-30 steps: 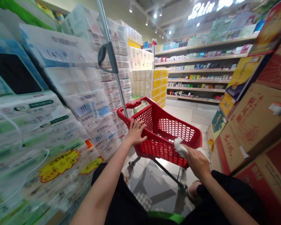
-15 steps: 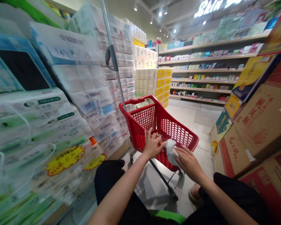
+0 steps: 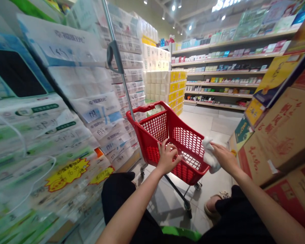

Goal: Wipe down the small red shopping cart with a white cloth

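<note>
Two hands: one left hand (image 3: 167, 158) and one right hand (image 3: 225, 157). One white cloth (image 3: 210, 158). One red shopping cart (image 3: 171, 120), with three wheels (image 3: 187, 205) in sight. One metal pole (image 3: 107, 20) bearing one grey handle (image 3: 119, 60). Two dark trouser legs (image 3: 124, 198) and one clearly visible shoe (image 3: 224, 195). Two yellow starburst price signs (image 3: 68, 174). One black rectangular panel (image 3: 15, 73). Six shelves (image 3: 226, 59) along the back wall, their small goods too many to number. One lit sign (image 3: 226, 3). Paper packs (image 3: 77, 81) and cardboard boxes (image 3: 282, 128), several of each, overlap too much for an exact count.
</note>
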Action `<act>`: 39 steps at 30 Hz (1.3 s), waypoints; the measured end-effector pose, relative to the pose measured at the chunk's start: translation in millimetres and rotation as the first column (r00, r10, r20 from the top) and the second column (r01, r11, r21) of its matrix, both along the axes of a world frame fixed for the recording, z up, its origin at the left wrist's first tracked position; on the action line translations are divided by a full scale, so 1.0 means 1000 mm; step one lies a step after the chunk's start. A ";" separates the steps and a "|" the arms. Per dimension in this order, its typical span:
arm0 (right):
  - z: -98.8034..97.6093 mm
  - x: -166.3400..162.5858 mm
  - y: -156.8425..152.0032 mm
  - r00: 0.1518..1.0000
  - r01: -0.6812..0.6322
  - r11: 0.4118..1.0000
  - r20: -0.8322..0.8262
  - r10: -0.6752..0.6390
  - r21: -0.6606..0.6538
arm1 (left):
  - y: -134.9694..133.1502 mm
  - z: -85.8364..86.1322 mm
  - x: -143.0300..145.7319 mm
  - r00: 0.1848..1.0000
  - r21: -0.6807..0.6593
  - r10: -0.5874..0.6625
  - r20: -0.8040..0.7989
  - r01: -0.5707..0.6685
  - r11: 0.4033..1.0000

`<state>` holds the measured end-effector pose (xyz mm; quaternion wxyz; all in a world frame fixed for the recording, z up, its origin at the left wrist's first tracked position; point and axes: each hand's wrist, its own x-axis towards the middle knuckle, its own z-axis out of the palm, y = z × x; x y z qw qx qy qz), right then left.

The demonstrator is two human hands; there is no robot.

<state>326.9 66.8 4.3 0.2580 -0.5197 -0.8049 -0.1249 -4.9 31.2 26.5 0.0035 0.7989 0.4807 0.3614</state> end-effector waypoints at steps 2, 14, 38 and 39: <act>0.007 0.012 0.009 0.996 -0.009 0.999 0.090 0.004 0.054 | -0.001 0.000 0.000 1.000 -0.006 -0.003 -0.005 0.003 1.000; -0.001 -0.010 -0.017 0.984 -0.177 0.984 -0.015 0.177 -0.010 | 0.013 0.001 -0.020 0.999 -0.002 -0.006 -0.043 0.006 1.000; 0.048 -0.151 -0.090 0.948 -0.317 0.942 -0.007 0.318 -0.113 | 0.026 -0.002 -0.030 0.998 0.004 -0.021 -0.061 0.021 1.000; 0.043 -0.149 -0.088 0.945 -0.326 0.938 -0.009 0.328 -0.120 | 0.027 -0.002 -0.031 0.998 0.004 -0.022 -0.059 0.023 1.000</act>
